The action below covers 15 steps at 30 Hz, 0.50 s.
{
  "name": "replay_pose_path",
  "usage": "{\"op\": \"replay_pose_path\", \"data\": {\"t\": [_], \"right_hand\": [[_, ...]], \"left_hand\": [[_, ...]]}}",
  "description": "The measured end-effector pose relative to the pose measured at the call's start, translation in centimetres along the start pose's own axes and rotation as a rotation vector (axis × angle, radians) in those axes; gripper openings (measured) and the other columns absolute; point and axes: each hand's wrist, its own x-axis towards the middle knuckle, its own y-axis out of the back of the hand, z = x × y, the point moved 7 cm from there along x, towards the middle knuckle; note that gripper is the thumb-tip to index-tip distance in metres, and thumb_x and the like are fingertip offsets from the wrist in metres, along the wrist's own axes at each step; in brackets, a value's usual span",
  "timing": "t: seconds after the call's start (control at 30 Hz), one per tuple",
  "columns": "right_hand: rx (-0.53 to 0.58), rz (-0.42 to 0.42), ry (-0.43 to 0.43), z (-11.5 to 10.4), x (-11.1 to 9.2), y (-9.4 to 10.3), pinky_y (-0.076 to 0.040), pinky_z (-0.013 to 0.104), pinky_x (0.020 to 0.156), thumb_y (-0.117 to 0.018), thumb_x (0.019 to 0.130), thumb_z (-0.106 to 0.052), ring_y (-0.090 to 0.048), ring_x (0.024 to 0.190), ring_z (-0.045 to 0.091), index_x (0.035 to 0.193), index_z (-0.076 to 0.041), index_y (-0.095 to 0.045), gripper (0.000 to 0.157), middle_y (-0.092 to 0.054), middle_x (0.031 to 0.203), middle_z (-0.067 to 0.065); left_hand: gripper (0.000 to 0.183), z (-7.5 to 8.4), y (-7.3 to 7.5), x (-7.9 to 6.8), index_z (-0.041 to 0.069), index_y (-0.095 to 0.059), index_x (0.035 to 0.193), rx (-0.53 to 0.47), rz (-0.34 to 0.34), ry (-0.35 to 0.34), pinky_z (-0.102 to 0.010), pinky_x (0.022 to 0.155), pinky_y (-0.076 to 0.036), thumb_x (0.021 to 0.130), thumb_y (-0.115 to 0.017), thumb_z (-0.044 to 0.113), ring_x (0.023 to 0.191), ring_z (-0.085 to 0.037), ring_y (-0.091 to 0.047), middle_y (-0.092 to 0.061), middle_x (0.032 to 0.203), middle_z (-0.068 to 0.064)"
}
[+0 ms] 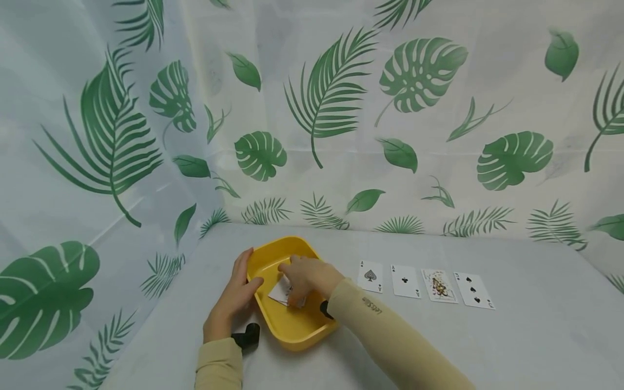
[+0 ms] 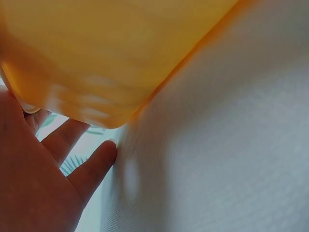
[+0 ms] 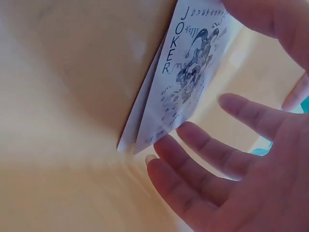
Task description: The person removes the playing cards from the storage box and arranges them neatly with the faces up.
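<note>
My left hand (image 1: 234, 300) grips the left rim of a yellow tray (image 1: 291, 344), thumb over the edge and fingers along the outside. In the left wrist view its fingers (image 2: 94, 166) spread beside the tray's wall. Inside the tray lie white playing cards (image 1: 279, 292), partly hidden under my right hand (image 1: 309, 277). The right wrist view shows a joker card (image 3: 195, 67) on top, with another card's edge sticking out beneath it. My right fingertips reach the joker's lower edge, fingers apart, while the thumb overlaps its upper corner.
To the tray's right, a row of face-up cards lies on the white-covered table (image 1: 531, 336): an ace of spades (image 1: 370, 276), an ace of clubs (image 1: 405, 281), a joker (image 1: 439, 286) and a spade card (image 1: 474, 290). Leaf-printed sheets (image 1: 341, 179) hang behind and at the left.
</note>
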Motion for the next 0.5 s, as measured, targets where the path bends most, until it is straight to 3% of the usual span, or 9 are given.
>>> {"op": "replay_pose_path", "data": {"t": [0.17,0.5], "right_hand": [[-0.022,0.018,0.026,0.1,-0.3,0.7,-0.048,0.045,0.1,-0.08,0.079,-0.047,-0.053,0.116,0.023,0.147,-0.026,-0.049,0.078,-0.054,0.139,0.005],[-0.077,0.061,0.13,-1.0,-1.2,2.5,-0.039,0.051,0.109,-0.073,0.086,-0.046,-0.048,0.133,0.026,0.146,-0.031,-0.054,0.065,-0.051,0.147,0.004]], "left_hand": [[0.08,0.1,-0.1,0.0,0.011,-0.014,0.161,0.004,0.001,0.007,-0.053,0.118,-0.018,0.093,-0.055,0.013,0.149,-0.034,-0.021,-0.007,0.167,-0.012],[0.079,0.1,-0.1,-0.1,0.009,-0.012,0.161,0.015,-0.004,0.007,-0.055,0.118,-0.018,0.094,-0.053,0.012,0.148,-0.036,-0.02,-0.005,0.167,-0.014]]}}
